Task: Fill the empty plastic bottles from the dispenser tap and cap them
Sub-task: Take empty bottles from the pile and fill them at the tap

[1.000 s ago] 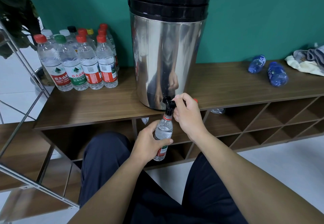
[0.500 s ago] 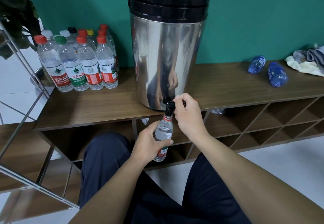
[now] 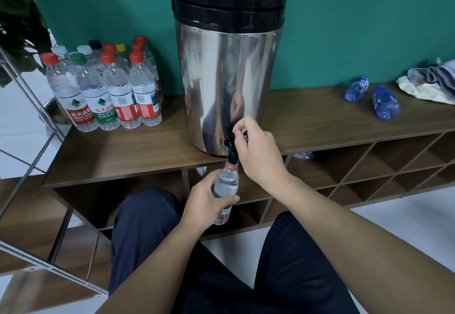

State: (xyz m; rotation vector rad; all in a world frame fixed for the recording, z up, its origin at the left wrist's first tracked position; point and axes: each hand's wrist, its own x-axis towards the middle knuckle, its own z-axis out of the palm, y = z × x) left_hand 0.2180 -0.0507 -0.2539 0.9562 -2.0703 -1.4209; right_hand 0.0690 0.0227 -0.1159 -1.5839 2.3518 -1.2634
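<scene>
With the left hand (image 3: 206,203) gripping the bottle (image 3: 225,188) and the right hand (image 3: 256,151) fingers pinching the tap (image 3: 231,142), I'd keep the neck snug under the spout at the tabletop's front edge.

We see bare tabletop (image 3: 307,116) open between the dispenser (image 3: 229,72) and blue bottles (image 3: 369,97); capped bottles (image 3: 108,92) crowd the left, seemingly leaving a narrow gap.

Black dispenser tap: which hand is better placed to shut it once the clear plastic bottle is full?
Right. The right hand already pinches the black dispenser tap, while the left hand grips the clear plastic bottle under the spout.
</scene>
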